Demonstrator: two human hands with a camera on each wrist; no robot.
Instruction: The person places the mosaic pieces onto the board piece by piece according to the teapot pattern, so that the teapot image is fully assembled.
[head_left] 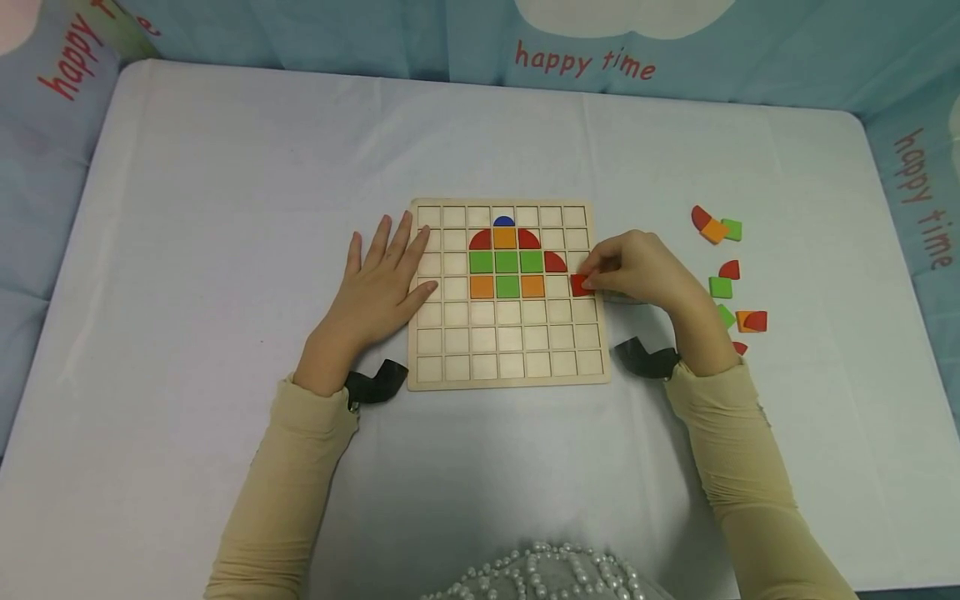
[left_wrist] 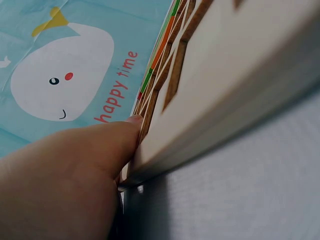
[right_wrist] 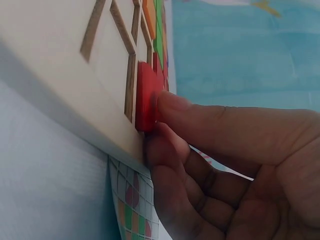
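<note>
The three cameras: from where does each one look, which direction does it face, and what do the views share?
Head: from above, facing down at the wooden grid board, both hands and sleeves in view.
Left wrist: low beside the board's edge, facing along it; left hand shows.
Right wrist: low at the opposite edge, facing the red piece that the right hand pinches.
Shared: head and right wrist both show the red piece; all show the board.
</note>
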